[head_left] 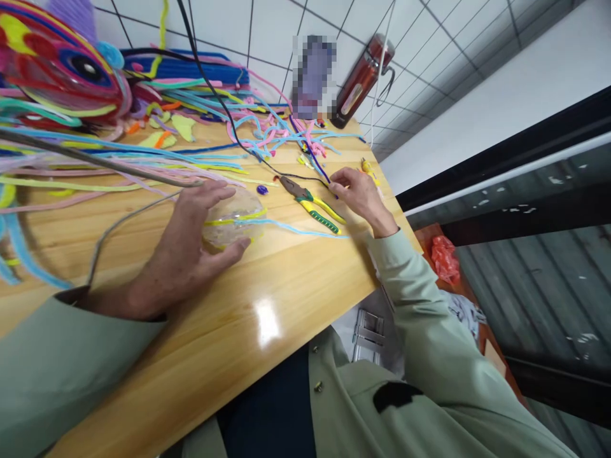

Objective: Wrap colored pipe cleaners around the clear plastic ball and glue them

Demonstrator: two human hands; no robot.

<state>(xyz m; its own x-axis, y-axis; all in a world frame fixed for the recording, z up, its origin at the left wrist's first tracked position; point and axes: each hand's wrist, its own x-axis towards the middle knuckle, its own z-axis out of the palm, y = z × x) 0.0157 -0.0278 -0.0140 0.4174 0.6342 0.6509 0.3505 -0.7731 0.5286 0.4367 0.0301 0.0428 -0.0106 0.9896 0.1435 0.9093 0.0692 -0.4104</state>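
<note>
Here at my left hand (191,238), thumb and fingers are spread wide around the clear rounded piece (233,219), which sits on the table with a yellow stem (238,218) across it; how firmly I'm pressing, I can't tell. Over to my right hand (356,194): fingertips drawn close together, right at the lower end of a purple stem (310,147), though whether they've truly pinched it I can't say. A light blue stem (300,229) runs from the clear piece toward my right wrist. Between my hands, there are the pliers (312,207), yellow-green handles slightly apart, and a small blue bit (262,189) to their left. Further out, loose fuzzy stems (191,152) sprawl across the wooden table (214,356), a big colourful fish-like piece (57,70) fills the far left, and a red flask (363,83) stands by the tiled wall (267,32).
</note>
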